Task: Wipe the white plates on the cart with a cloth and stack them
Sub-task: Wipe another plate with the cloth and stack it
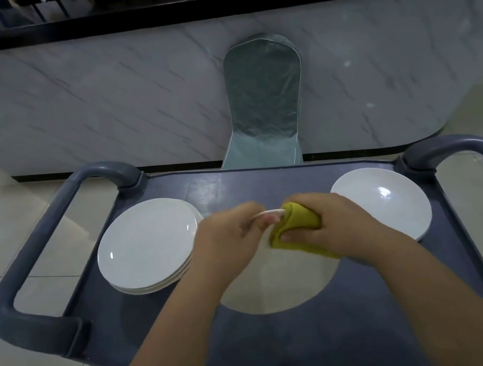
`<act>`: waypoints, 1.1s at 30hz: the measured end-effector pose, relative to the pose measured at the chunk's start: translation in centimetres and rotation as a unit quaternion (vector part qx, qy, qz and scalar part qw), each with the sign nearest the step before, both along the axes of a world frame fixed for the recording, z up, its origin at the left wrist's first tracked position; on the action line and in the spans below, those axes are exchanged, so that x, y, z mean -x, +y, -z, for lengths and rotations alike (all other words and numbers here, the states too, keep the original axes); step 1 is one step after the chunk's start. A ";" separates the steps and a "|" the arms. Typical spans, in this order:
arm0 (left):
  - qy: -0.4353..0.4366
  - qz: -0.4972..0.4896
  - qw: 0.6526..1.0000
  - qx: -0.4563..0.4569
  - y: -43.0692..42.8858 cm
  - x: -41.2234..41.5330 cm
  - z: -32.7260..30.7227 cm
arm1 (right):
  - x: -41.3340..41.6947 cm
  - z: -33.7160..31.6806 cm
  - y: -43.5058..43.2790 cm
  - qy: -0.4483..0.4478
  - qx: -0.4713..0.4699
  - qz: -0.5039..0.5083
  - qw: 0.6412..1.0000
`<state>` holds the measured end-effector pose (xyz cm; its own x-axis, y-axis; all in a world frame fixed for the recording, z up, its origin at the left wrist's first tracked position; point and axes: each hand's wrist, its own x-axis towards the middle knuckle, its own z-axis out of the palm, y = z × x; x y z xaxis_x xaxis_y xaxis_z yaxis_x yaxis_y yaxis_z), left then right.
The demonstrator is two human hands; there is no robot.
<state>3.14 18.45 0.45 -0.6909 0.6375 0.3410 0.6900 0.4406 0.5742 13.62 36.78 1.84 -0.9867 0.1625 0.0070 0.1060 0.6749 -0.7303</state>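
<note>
A: Right, where's the held plate (pixel 283 287) now?
B: Centre of cart (pixel 234 184), close in front of the body, betw. both hands. Left hand (pixel 228 242) grips the far rim at 12 o'clock, fingers curled over the edge. Right hand (pixel 333 225) clamps a yellow-green cloth (pixel 298 224) over the same rim, just beside the left
A: Lifted or resting on the deck?
B: Can't tell, forearms cover both sides. Looks tipped toward the wearer, but that's a guess only
A: Other plates?
B: Stack (pixel 148 243) at 9 o'clock, several rims showing, just beside the left wrist. Lone plate (pixel 381 204) at 3 o'clock, lying flat, partly behind the right hand
A: So which way does it go once wiped?
B: Judging by layout, toward 9. Stack sits on the left hand's side, so left is the nearer carrier; right only needs to take the cloth off the rim. Plate's round, so no long axis to line up, just centre it over the stack
A: Progress?
B: Midway, I'd say: rim wipe in hand, lone plate prob. yet to do
</note>
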 end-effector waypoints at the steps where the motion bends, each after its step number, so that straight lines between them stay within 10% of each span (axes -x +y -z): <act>1: -0.003 0.004 1.000 -0.018 0.2 0.1 -0.2 | 0.4 -0.3 0.2 0.003 -0.021 -0.012 1.000; 4: -0.142 -0.124 0.962 -0.198 0.1 0.3 -0.9 | 0.2 -0.4 1.0 0.030 0.184 0.111 0.976; 9: -0.375 -0.346 0.752 -0.418 2.7 -3.3 1.2 | -0.5 4.1 -3.6 0.141 0.464 0.328 0.810; 12: -0.438 -0.320 0.747 -0.385 2.9 -3.7 3.5 | -0.4 6.1 -4.7 0.143 0.509 0.394 0.752; 18: -0.656 -0.207 0.673 -0.272 -0.6 -2.4 3.1 | -2.8 5.9 -0.1 0.282 0.094 0.256 0.920; 22: -0.736 -0.119 0.585 -0.319 -1.0 -2.5 -0.1 | -2.5 6.8 1.5 0.335 -0.236 0.048 0.911; 33: -0.707 -0.189 0.540 -0.416 -1.8 -2.9 1.6 | -3.9 9.3 0.2 0.350 -0.240 -0.032 0.905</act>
<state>6.03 16.61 -1.16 -0.6636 0.3921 -0.6371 -0.7453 -0.4202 0.5176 17.49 36.97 -7.48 -0.7208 -0.0820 0.6883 -0.3186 0.9210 -0.2240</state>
